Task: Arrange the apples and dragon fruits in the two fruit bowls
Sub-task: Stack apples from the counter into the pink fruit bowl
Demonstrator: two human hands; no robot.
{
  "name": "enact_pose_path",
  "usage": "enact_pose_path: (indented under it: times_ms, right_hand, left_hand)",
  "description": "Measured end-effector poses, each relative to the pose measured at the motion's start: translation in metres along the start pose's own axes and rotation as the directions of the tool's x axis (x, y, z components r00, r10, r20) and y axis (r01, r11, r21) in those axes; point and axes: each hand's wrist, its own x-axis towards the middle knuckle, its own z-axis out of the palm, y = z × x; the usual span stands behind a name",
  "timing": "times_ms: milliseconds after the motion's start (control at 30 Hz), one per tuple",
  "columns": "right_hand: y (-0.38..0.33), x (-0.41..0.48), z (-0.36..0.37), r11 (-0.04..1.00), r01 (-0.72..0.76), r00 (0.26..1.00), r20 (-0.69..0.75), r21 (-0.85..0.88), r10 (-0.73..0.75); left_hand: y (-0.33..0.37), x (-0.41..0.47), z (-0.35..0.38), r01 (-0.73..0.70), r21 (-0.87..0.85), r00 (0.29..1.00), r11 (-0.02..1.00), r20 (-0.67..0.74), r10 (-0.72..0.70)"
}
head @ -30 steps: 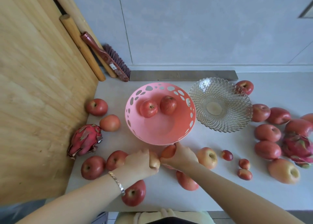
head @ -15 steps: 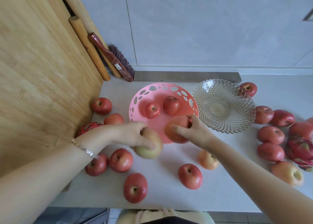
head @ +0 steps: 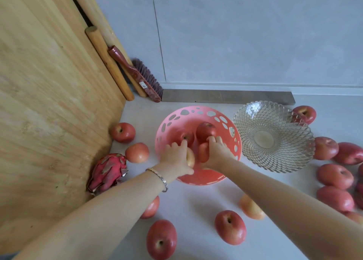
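Both hands reach into the pink perforated bowl (head: 170,120). My left hand (head: 175,157) grips a yellowish apple (head: 190,158) inside it. My right hand (head: 217,151) grips a red-orange apple (head: 203,151) beside it. Two red apples (head: 205,130) lie at the bowl's far side, touching my fingertips. The clear glass bowl (head: 273,137) stands empty to the right. One dragon fruit (head: 108,171) lies at the left by the wooden board. Loose apples (head: 229,226) lie around on the counter.
A wooden board (head: 49,112) leans along the left side, with rolling pins (head: 109,63) and a brush (head: 137,73) in the corner. A grey strip (head: 225,97) lies against the back wall. Several apples (head: 334,176) crowd the right edge.
Both hands lifted an apple each from the counter's front and carried them forward into the pink bowl. The view has tilted up and moved closer.
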Motion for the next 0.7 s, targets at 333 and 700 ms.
enact_pose_path:
  times_ms: [333,700]
  right_hand:
    - [0.013,0.01,-0.003,0.984,0.037,0.992,-0.127,0.176,-0.014]
    - [0.004,0.06,-0.004,0.842,-0.206,0.959,-0.066,0.498,0.274]
  left_hand:
    - [-0.009,0.016,0.019,-0.053,-0.184,0.996,0.981,-0.079,0.039]
    - [-0.017,0.031,0.013,0.017,-0.455,0.998,0.89,0.059,0.012]
